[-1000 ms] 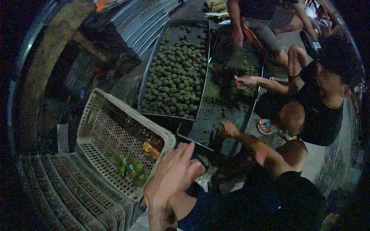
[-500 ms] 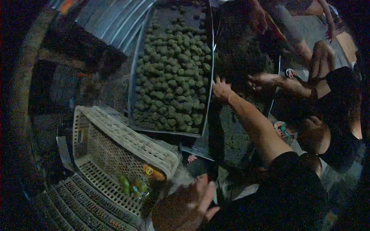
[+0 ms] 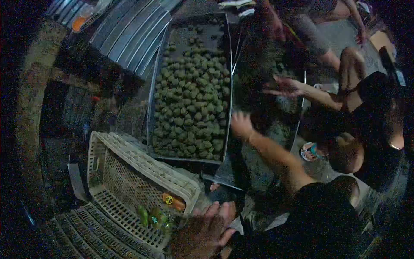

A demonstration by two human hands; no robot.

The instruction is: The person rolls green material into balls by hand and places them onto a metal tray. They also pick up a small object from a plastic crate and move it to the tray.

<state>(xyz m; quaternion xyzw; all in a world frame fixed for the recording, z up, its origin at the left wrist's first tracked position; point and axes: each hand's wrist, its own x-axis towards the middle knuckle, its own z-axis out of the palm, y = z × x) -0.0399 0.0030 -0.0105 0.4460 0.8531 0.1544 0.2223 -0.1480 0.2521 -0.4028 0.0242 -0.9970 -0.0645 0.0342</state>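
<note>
Reach: the right hand [image 3: 242, 125] is out beside a long, dark metal tray [image 3: 187, 159]; working over its raised rim would call for clearance.
Right hand: fingers spread, nothing visibly held; blur hides whether it touches the rim.
Left hand [image 3: 202, 233]: fingers extended, palm hidden, so whether it holds anything cannot be told; near the crate.
Lumps: rounded, dull-green lumps [image 3: 189, 99] lie heaped inside the tray.
Crate: a pale, slatted plastic crate [image 3: 146, 159] holds green fruits [image 3: 157, 219].
Co-worker: another person's hand [image 3: 286, 86] is beyond the right hand.
</note>
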